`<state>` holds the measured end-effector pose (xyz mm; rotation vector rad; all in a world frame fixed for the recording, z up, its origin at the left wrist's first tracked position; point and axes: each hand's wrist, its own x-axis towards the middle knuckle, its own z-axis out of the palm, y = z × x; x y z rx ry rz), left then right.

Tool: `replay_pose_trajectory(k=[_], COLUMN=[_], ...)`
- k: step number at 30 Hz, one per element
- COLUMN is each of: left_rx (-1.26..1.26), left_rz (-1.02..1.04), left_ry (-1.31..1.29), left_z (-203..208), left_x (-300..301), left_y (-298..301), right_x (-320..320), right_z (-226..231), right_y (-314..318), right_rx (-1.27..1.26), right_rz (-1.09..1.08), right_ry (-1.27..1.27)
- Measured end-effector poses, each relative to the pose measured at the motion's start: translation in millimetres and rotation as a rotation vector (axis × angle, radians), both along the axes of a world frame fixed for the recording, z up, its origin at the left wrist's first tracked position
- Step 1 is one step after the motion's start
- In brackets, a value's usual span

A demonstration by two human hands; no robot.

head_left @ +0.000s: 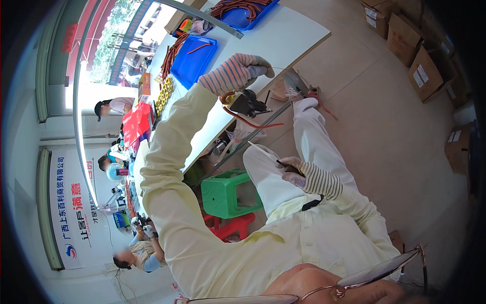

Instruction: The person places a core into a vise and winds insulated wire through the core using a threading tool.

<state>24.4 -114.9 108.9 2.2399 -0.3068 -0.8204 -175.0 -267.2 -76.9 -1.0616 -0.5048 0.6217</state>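
My left hand [235, 74], in a glove striped in grey, orange and blue, is raised over the edge of the white table [298, 30]. Its fingers are closed, and a thin wire-like strand [283, 69] runs out from them; whatever else they hold is hidden. Just below that hand is a black clamp-like device [247, 104] at the table edge, with a red-brown cable [253, 123] hanging by it. My right hand [315, 178], in a black-and-white striped glove, rests near my lap. It grips a thin tool with a dark handle [289, 168] and a pale shaft; its exact kind is unclear.
Blue trays [194, 61] and red-brown cables [173, 55] lie on the table. Yellow rings [163, 96] and a red sheet [136, 125] are farther along. Other people sit at left. A green stool [223, 195] stands below a metal bar; cardboard boxes [425, 73] line the right.
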Motion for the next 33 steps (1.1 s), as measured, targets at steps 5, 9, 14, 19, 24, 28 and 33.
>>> replay_pose_trajectory(k=[5, 9, 14, 19, 24, 28, 33], left_rx=[-0.017, -0.062, -0.255, -0.395, -0.599, -0.460, 0.871], left_rz=[0.058, 0.143, 0.395, 0.645, 0.944, 0.951, -0.266], left_ry=[-0.004, -0.008, 0.040, 0.080, 0.065, -0.380, -1.135], left_z=[-6, -17, -40, -63, -82, -67, -84], left_x=[30, 50, 67, 50, 16, -28, -70], left_y=[11, 32, 78, 114, 145, 112, 111], right_x=[13, 33, 54, 80, 60, 15, -73], right_z=[6, 32, 42, 71, 77, 69, 77], right_y=[11, 17, 52, 92, 71, 40, -61], right_rx=[0.066, -0.033, 0.046, 0.349, 0.738, 0.901, 0.413], right_rz=[-0.059, 0.026, 0.047, -0.026, 0.265, 0.329, 0.115], right_ry=[0.028, 0.250, 0.431, 0.633, 0.916, 0.955, 1.006])
